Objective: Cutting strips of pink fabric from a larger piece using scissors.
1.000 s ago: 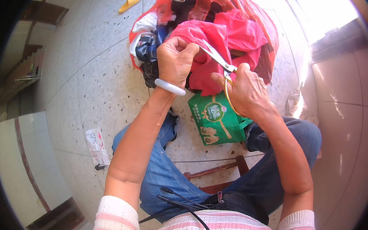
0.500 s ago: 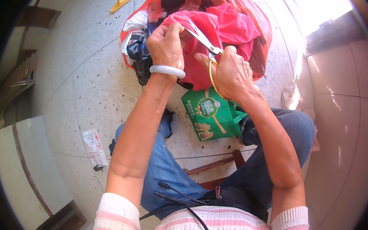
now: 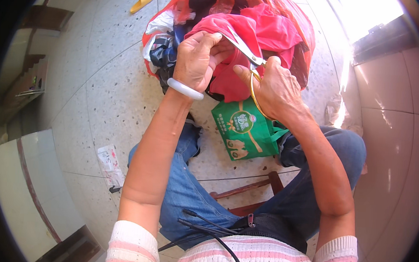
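Observation:
My right hand (image 3: pixel 281 90) is closed round the yellow handles of a pair of scissors (image 3: pixel 244 48). Their silver blades point up and left across pink-red cloth (image 3: pixel 268 31). Beside the blade tips, my left hand (image 3: pixel 198 58) pinches the cloth between thumb and fingers, with the other fingers curled loosely. A pale bangle (image 3: pixel 185 88) circles that wrist. The cloth spills over the near side of a large red plastic bag (image 3: pixel 304 33) stuffed with dark and white fabrics. Whether the blades are cutting cloth is hard to see.
Between my knees stands a green bag (image 3: pixel 243 130) with printed pictures. Part of a wooden stool (image 3: pixel 244 188) shows below it. A yellow slipper (image 3: pixel 144 1) and a white paper strip (image 3: pixel 110 165) lie on the speckled floor. Black cables (image 3: pixel 208 229) cross my lap.
My left hand has turned a little and its fingers have loosened from a tighter fist. The scissors stay in my right hand. The whole view has shifted slightly.

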{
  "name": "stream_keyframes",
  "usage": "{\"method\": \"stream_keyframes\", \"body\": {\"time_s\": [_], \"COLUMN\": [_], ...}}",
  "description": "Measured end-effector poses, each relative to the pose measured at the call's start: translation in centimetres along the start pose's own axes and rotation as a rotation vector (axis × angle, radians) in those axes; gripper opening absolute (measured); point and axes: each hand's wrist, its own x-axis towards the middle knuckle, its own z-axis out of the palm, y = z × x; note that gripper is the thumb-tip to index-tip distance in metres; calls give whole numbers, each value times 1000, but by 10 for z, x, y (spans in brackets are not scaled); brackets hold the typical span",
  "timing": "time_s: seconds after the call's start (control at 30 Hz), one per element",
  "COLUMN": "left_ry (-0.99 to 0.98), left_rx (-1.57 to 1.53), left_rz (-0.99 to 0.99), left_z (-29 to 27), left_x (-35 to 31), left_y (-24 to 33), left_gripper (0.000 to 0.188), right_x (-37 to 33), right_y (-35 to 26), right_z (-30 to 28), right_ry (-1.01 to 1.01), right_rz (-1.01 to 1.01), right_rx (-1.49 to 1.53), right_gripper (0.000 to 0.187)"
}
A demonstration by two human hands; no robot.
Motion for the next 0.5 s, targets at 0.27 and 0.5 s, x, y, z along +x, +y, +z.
{"method": "stream_keyframes", "body": {"time_s": [0.27, 0.5], "left_ry": [21, 38], "left_rx": [202, 183], "left_rz": [158, 143], "left_z": [3, 8], "left_x": [0, 0], "left_y": [1, 2], "left_gripper": [14, 14], "right_x": [-4, -5], "right_y": [0, -3], "right_z": [-10, -10], "right_ry": [-23, -36], "right_rz": [-11, 12], "right_rx": [-24, 11], "right_gripper": [72, 70]}}
